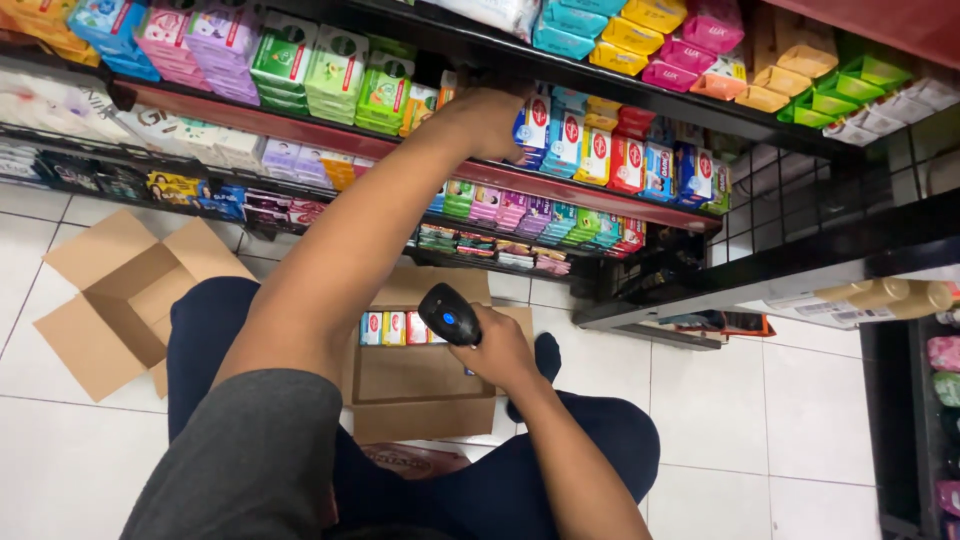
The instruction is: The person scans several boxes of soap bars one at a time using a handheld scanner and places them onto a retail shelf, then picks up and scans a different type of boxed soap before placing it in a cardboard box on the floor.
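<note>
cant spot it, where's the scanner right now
In the head view the black scanner is low centre, held in the right hand, above the open box on the floor.

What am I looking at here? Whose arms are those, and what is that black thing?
This single picture comes from a camera worn on a person's head, looking down. Both arms are theirs. The left hand reaches up to the small colourful packets on the red shop shelf. The right hand holds a black handheld scanner with a blue button. Below sits an open brown cardboard box with a few packets inside, and another open cardboard box lies on the white tiled floor.
</note>
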